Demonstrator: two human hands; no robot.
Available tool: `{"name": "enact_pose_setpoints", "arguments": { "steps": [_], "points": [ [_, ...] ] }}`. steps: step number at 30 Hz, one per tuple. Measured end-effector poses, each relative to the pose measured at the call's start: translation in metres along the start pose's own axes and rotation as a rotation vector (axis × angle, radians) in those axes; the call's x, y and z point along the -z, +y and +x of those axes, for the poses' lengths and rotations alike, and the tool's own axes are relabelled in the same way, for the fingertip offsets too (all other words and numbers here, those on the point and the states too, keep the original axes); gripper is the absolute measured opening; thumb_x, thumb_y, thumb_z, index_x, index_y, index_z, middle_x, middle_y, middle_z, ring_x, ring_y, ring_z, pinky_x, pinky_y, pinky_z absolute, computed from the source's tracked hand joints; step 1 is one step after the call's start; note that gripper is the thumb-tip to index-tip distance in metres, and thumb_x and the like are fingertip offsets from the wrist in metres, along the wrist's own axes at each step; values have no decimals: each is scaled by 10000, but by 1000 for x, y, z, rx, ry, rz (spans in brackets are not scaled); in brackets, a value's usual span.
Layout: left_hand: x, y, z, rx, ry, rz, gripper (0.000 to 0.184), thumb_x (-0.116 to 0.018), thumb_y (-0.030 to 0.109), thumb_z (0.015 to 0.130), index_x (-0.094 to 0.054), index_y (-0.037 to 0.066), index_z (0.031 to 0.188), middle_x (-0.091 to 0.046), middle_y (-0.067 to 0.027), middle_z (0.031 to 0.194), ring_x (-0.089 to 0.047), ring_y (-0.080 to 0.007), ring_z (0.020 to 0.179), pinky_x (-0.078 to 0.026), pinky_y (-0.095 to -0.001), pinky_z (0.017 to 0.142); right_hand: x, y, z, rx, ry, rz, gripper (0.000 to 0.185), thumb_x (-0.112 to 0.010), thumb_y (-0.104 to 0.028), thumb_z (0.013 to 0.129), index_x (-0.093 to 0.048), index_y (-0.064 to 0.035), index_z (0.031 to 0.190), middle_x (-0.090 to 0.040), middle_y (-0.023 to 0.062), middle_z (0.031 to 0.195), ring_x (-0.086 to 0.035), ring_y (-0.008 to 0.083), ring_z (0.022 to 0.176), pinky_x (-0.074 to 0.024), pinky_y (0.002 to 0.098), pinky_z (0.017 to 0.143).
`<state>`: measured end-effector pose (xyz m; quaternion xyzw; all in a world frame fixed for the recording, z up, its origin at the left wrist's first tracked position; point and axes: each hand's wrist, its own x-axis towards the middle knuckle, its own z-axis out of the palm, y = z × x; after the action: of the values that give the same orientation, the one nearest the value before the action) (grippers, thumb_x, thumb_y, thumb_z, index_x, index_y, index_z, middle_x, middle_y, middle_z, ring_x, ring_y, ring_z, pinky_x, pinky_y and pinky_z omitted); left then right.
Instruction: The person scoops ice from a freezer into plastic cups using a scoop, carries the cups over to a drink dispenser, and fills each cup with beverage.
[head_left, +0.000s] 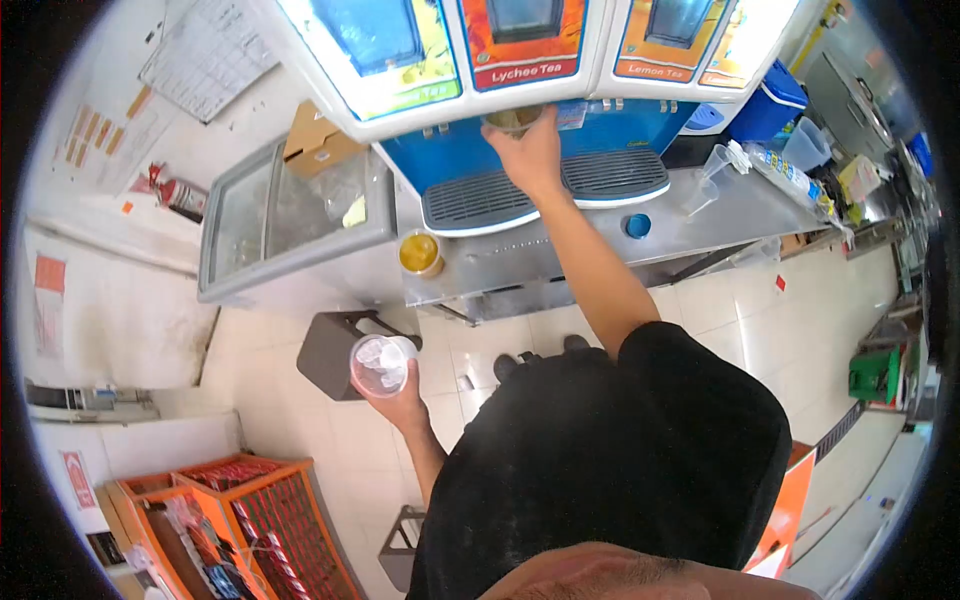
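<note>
My left hand (403, 402) is closed around a clear plastic cup (379, 366) with ice in it, held out over the floor at the left. My right hand (530, 158) reaches up to the drink dispenser (430, 160) and grips another cup (514, 120), which sits beneath the panel labelled Lychee Tea (525, 72). The dispenser's lower edge partly hides this second cup, so its contents are hard to make out. A cup of yellow drink (421, 254) stands on the metal counter (500, 255), left of the drip trays (482, 202).
A chest freezer (330, 225) with a cardboard box (318, 140) on top stands to the left. On the counter are a small blue round item (637, 226) and a clear container (708, 180). Below my left hand is a dark stool (335, 355); an orange crate-like rack (250, 520) stands lower left.
</note>
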<state>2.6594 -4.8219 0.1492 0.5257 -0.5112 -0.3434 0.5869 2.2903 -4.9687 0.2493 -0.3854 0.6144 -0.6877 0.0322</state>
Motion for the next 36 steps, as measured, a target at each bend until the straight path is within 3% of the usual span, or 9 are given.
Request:
{"name": "enact_pose_setpoints", "arguments": {
  "steps": [13, 16, 28, 36],
  "points": [
    [-32, 11, 2, 52, -86, -17, 857, -853, 11, 732, -397, -1, 1458, -477, -154, 1434, -468, -290, 1349, -353, -448, 1175, 3, -2, 1, -27, -28, 3, 792, -884, -182, 714, -438, 84, 1313, -556, 299, 1286, -548, 459, 1225, -435, 485, 1067],
    [-33, 12, -3, 84, -50, -12, 883, -886, 67, 713, -395, -15, 1443, -469, -160, 1404, -463, -300, 1334, -363, -437, 1150, 5, -1, 2, -62, -56, -25, 805, -884, -193, 720, -430, 87, 1324, -549, 302, 1298, -543, 461, 1233, -432, 486, 1072],
    [-36, 20, -22, 182, 8, -99, 890, -874, 56, 726, -385, -25, 1465, -457, -178, 1453, -429, -317, 1386, -311, -451, 1191, 7, 2, 5, -14, -56, -27, 784, -880, -216, 724, -440, 102, 1289, -558, 327, 1264, -547, 481, 1212, -438, 505, 1055],
    [-33, 18, -29, 109, 19, 15, 910, -874, 64, 735, -371, -39, 1486, -433, -206, 1501, -400, -331, 1423, -283, -469, 1213, 5, 12, 4, 65, -46, -36, 832, -888, -259, 710, -443, 115, 1305, -566, 333, 1250, -547, 483, 1202, -430, 518, 1058]
  ]
}}
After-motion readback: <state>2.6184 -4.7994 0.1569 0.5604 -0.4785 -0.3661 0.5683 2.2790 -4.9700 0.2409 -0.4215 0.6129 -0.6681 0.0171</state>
